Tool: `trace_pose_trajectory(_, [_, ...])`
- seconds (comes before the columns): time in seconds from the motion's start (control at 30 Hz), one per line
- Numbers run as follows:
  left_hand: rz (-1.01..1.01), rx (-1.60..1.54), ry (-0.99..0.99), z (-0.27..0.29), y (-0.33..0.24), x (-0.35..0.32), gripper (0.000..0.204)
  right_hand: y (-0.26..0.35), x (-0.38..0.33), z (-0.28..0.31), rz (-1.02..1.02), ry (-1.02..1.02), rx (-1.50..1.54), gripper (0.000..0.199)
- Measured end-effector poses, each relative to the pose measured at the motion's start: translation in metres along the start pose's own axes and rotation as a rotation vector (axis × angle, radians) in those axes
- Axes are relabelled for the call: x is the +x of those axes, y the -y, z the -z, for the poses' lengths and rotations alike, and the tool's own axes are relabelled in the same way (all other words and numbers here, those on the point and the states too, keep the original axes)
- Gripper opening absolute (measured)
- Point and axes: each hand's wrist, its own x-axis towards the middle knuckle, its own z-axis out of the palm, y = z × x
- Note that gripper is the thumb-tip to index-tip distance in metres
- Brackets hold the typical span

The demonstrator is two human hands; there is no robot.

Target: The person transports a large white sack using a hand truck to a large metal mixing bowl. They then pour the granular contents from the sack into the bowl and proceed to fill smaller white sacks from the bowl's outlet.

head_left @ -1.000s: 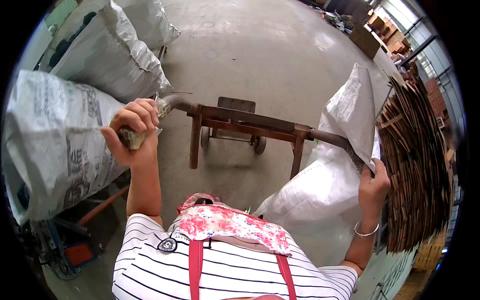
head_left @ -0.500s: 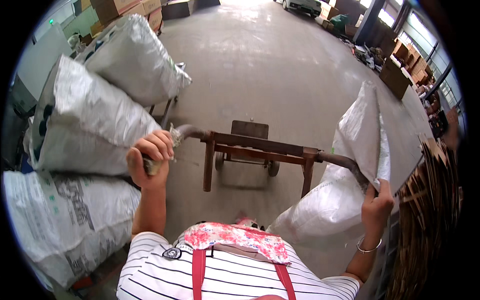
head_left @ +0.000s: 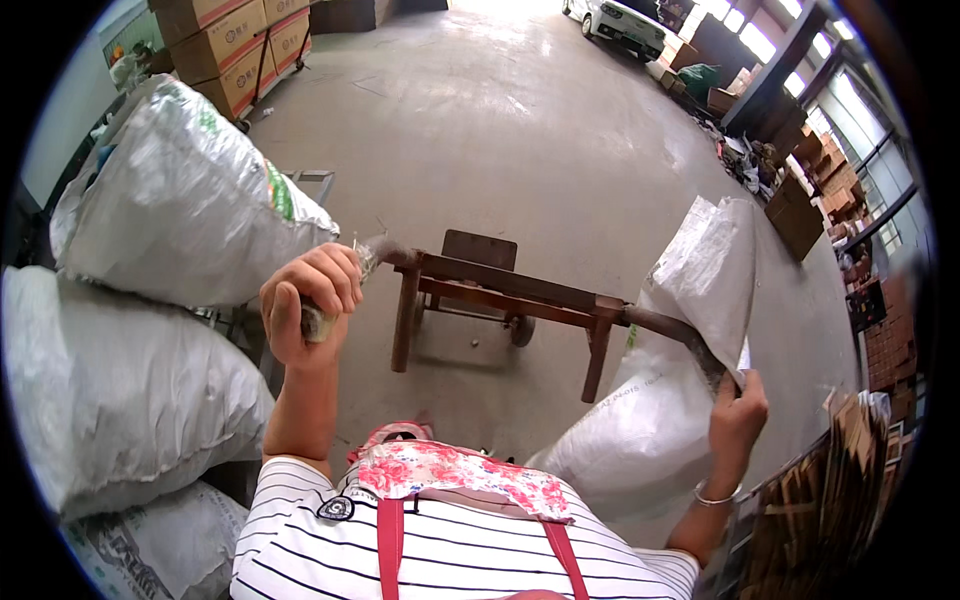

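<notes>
A rusty hand truck (head_left: 510,283) with a metal plate and small wheels is in front of me, its two bent handles towards me. My left hand (head_left: 312,305) is closed round the left handle's grip, which is wrapped in pale, frayed material. At the end of the right handle, my right hand (head_left: 738,415) is closed, pinching the edge of a white woven sack (head_left: 705,265) against it. The limp sack drapes over that handle and hangs down beside my right side. My fingertips there are partly hidden.
Big stuffed white sacks (head_left: 130,385) are piled close by my left arm. Stacked cardboard boxes (head_left: 235,60) stand beyond them. Flattened cardboard (head_left: 825,490) leans at the near right. Farther off are a white car (head_left: 622,25) and a large carton (head_left: 793,215) by the right wall.
The hand truck and I have moved forward along the floor. Sacks on the left and cardboard on the right have slid back towards me. Both hands keep their hold.
</notes>
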Motion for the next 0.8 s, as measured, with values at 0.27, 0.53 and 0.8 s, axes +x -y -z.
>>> trace_pose_trajectory(0.27, [0.048, 0.051, -0.112, 0.075, 0.253, 0.160, 0.035, 0.055, 0.254, -0.184, -0.022, -0.024, -0.034, 0.014])
trace_pose_trajectory(0.53, [0.076, 0.068, -0.003, 0.146, 0.465, 0.288, 0.032, 0.099, 0.466, -0.349, -0.089, -0.039, -0.011, 0.015])
trace_pose_trajectory(0.8, [0.065, 0.029, -0.081, 0.227, 0.682, 0.419, 0.031, 0.155, 0.665, -0.506, 0.012, -0.028, -0.003, 0.015])
